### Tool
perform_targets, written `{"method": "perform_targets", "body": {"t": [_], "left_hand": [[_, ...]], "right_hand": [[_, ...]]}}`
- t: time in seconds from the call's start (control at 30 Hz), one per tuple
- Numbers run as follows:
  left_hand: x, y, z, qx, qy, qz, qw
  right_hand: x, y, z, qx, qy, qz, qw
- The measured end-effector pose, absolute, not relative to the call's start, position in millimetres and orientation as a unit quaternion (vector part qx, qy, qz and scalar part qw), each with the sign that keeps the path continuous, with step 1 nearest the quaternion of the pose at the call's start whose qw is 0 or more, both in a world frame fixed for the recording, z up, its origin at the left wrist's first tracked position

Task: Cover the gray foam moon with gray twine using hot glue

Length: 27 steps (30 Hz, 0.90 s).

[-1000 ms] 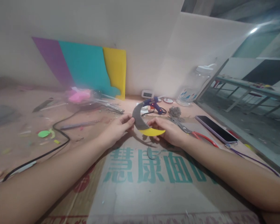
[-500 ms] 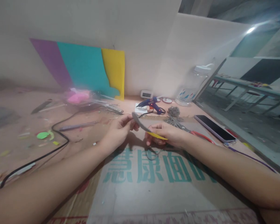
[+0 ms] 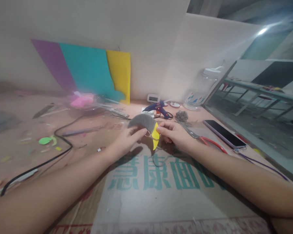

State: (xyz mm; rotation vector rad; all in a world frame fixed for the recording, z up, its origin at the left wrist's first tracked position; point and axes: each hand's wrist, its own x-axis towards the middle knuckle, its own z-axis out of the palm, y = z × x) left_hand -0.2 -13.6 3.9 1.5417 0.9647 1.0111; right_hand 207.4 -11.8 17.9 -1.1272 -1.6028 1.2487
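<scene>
Pinching a curved grey-and-yellow foam crescent [image 3: 148, 127] between left hand [image 3: 129, 138] and right hand [image 3: 174, 134] above the printed cardboard sheet [image 3: 161, 195], both hands turn it for inspection; any further turning wants a gentle grip.

Dim, soft indoor light; a lamp [image 3: 262, 31] flares at upper right. Wide-angle bending at the edges. The left of the desk [image 3: 19, 130] is blurred.
</scene>
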Motion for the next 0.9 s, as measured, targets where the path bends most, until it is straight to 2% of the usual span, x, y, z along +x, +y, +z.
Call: {"method": "perform_targets", "body": {"t": [0.1, 0.3, 0.37, 0.47, 0.57, 0.67, 0.77, 0.9], "left_hand": [[0, -13, 3, 0.629, 0.409, 0.433, 0.499], [-2, -11, 5, 0.659, 0.457, 0.423, 0.421], [-3, -9, 4, 0.658, 0.492, 0.42, 0.385], [-6, -3, 0, 0.65, 0.525, 0.428, 0.344], [-8, 3, -6, 0.635, 0.52, 0.447, 0.357], [-9, 7, -11, 0.617, 0.503, 0.468, 0.382], [-8, 8, -13, 0.615, 0.49, 0.481, 0.387], [-8, 9, -15, 0.59, 0.484, 0.494, 0.418]], "right_hand": [[203, -16, 19, -0.454, -0.654, 0.475, 0.376], [196, -25, 19, -0.46, -0.693, 0.458, 0.315], [199, -26, 28, -0.459, -0.733, 0.416, 0.283], [210, -26, 55, -0.466, -0.801, 0.285, 0.244], [229, -24, 87, -0.504, -0.822, 0.173, 0.202], [249, -19, 105, -0.508, -0.838, 0.145, 0.139], [264, -9, 105, -0.535, -0.828, 0.113, 0.122], [266, 3, 94, -0.571, -0.818, 0.012, 0.077]]}}
